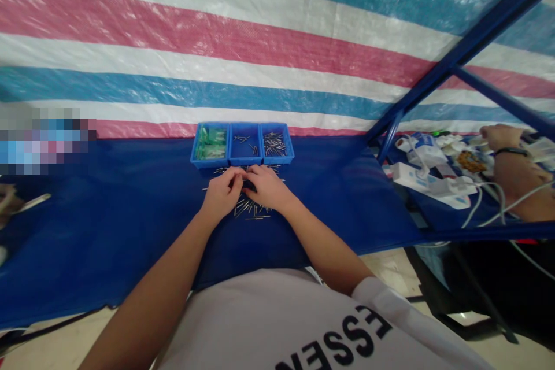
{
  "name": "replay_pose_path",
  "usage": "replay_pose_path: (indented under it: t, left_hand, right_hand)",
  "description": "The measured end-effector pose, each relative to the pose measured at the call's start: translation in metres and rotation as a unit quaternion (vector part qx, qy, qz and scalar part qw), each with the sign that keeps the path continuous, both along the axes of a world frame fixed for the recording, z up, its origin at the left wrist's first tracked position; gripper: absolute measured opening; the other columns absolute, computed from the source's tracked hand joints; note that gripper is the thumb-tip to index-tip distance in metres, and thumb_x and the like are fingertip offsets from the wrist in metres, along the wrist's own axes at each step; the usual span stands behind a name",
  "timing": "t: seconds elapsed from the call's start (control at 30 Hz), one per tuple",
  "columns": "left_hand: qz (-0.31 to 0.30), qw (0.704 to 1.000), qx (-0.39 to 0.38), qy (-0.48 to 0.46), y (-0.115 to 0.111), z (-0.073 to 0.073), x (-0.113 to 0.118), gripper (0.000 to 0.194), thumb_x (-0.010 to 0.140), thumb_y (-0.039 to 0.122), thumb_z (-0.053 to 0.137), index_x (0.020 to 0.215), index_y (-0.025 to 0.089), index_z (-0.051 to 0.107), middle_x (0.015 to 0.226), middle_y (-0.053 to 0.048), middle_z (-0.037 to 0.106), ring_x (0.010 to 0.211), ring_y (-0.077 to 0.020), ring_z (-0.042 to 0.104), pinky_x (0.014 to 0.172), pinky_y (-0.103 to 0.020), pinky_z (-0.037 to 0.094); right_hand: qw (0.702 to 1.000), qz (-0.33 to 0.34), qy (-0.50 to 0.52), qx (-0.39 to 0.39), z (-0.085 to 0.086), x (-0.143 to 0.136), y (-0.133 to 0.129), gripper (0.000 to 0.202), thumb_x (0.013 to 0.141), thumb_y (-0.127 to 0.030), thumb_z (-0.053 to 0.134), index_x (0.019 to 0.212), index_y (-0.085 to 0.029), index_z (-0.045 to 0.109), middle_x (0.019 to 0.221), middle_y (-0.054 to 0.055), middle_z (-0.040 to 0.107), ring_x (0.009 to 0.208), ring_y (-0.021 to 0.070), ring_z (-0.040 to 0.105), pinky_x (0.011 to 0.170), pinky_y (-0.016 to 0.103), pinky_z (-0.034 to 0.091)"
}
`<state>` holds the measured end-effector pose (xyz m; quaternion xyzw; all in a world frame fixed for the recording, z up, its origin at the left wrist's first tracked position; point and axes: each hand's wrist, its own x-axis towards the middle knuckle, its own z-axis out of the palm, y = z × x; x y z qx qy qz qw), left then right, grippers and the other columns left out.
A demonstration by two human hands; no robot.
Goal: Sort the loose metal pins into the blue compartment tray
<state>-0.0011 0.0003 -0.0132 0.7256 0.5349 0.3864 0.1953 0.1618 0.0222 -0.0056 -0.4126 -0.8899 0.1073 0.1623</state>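
Metal pins [254,208] lay scattered just below blue tray [241,144] | left hand [223,191] and right hand [266,185] met fingertip-to-fingertip over them | grip state: couldn't tell

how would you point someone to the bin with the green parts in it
On the blue table cover, just beyond the person's two hands, three small blue bins sit side by side against the striped tarp. Take the leftmost bin: it alone holds green parts, while its two neighbours hold thin metal pins.
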Motion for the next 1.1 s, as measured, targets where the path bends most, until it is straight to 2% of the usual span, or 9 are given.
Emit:
replay_pose_path:
  t: [0.23, 0.53, 0.67, 0.77, 0.9, 1.1]
  left_hand:
    - [-0.011, 1.0, -0.006, 0.005, 0.001, -0.002, 0.001, 0.026, 0.092, 0.031, 0.041, 0.096, 0.019, 0.064, 0.079, 0.0, 0.068, 0.062, -0.0115, 0.057, 0.066, -0.022, 0.046]
    - [-0.012, 1.0, -0.003, -0.001, 0.001, -0.001, 0.002, 0.026, 0.093, 0.031, 0.041, 0.096, 0.019, 0.063, 0.085, -0.001, 0.069, 0.07, -0.0128, 0.061, 0.071, -0.023, 0.046]
    - [-0.008, 1.0, -0.003, -0.011, 0.001, 0.0, 0.001, 0.026, 0.093, 0.032, 0.041, 0.097, 0.019, 0.063, 0.087, -0.002, 0.069, 0.072, -0.0132, 0.062, 0.071, -0.023, 0.046]
    - [0.005, 1.0, -0.005, -0.012, 0.002, 0.0, 0.001, 0.025, 0.092, 0.033, 0.043, 0.098, 0.019, 0.063, 0.079, 0.0, 0.067, 0.066, -0.0126, 0.059, 0.066, -0.023, 0.045]
    - [0.022, 1.0, -0.017, 0.003, 0.004, -0.002, 0.001, 0.025, 0.091, 0.036, 0.047, 0.101, 0.02, 0.063, 0.062, 0.003, 0.057, 0.055, -0.012, 0.053, 0.058, -0.024, 0.041]
    - [0.031, 0.999, -0.017, 0.009, 0.005, -0.001, 0.001, 0.026, 0.091, 0.039, 0.047, 0.094, 0.019, 0.064, 0.06, 0.004, 0.053, 0.054, -0.0107, 0.049, 0.057, -0.024, 0.038]
  right_hand:
    - [1.0, 0.0, -0.018, -0.015, -0.002, -0.001, 0.004, 0.016, 0.087, -0.013, 0.053, 0.097, -0.012, 0.065, 0.095, 0.01, 0.065, 0.09, 0.0201, 0.056, 0.084, 0.032, 0.04]
    - [1.0, 0.004, -0.001, -0.014, 0.001, 0.0, 0.003, 0.016, 0.085, -0.011, 0.051, 0.09, -0.014, 0.065, 0.089, 0.009, 0.065, 0.086, 0.0203, 0.055, 0.081, 0.032, 0.04]
    - [0.999, -0.004, 0.048, -0.018, 0.002, -0.001, 0.003, 0.013, 0.081, -0.01, 0.051, 0.084, -0.015, 0.063, 0.083, 0.007, 0.064, 0.081, 0.0188, 0.054, 0.08, 0.031, 0.041]
    - [0.991, -0.017, 0.128, -0.046, 0.005, -0.001, 0.003, 0.013, 0.076, -0.01, 0.052, 0.083, -0.017, 0.061, 0.079, 0.004, 0.063, 0.08, 0.0171, 0.055, 0.079, 0.029, 0.043]
    - [0.95, -0.049, 0.278, -0.131, 0.008, 0.001, 0.003, 0.021, 0.073, -0.012, 0.053, 0.092, -0.018, 0.057, 0.078, -0.001, 0.061, 0.073, 0.0129, 0.057, 0.073, 0.026, 0.046]
    - [0.863, -0.094, 0.451, -0.209, 0.003, 0.002, 0.011, 0.016, 0.071, -0.018, 0.056, 0.087, -0.019, 0.054, 0.073, -0.003, 0.056, 0.066, 0.0108, 0.055, 0.064, 0.025, 0.046]
